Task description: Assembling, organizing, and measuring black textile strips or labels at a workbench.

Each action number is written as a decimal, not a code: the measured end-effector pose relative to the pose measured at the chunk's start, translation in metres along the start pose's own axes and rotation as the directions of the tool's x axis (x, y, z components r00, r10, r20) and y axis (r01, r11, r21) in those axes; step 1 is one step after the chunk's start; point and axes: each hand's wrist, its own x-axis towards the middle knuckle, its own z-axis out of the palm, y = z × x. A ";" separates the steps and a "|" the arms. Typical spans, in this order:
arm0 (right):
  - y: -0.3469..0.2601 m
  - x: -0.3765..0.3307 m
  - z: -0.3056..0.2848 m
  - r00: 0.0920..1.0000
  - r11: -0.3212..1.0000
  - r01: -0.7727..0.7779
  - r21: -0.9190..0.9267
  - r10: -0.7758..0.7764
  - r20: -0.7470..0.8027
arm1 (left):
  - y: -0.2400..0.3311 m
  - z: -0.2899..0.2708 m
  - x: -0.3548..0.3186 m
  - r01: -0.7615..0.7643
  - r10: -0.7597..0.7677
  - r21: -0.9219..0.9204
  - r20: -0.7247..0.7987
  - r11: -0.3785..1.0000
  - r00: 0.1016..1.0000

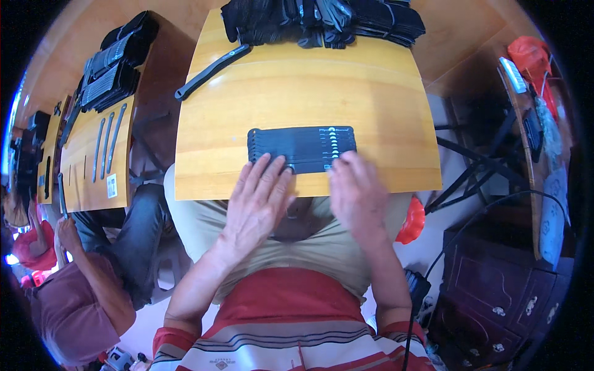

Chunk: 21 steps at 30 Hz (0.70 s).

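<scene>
Several flat black straps (291, 145) lie overlapped side by side on the wooden table before me, their rounded ends at the left and small white printed marks near the right ends. My left hand (257, 191) rests with its fingers stretched and apart on the near left part of the row. At the near right end is my right hand (357, 191), its fingers bent and close to the straps. Motion smears that hand, so whether it grips a strap cannot be made out. A single black strap (212, 72) lies slanted at the table's far left.
Bundles of black straps (322, 23) are heaped along the far edge of the table (309, 86). To the left, a co-worker (80, 290) sits at another table (93, 176) with straps on it. Dark drawers (495, 297) and a hanging cable (470, 219) are at right.
</scene>
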 end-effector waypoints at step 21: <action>0.033 -0.040 0.009 0.999 0.984 0.051 -0.169 -0.053 -0.007 | -0.029 -0.005 -0.036 0.039 -0.047 0.052 0.148 0.998 0.988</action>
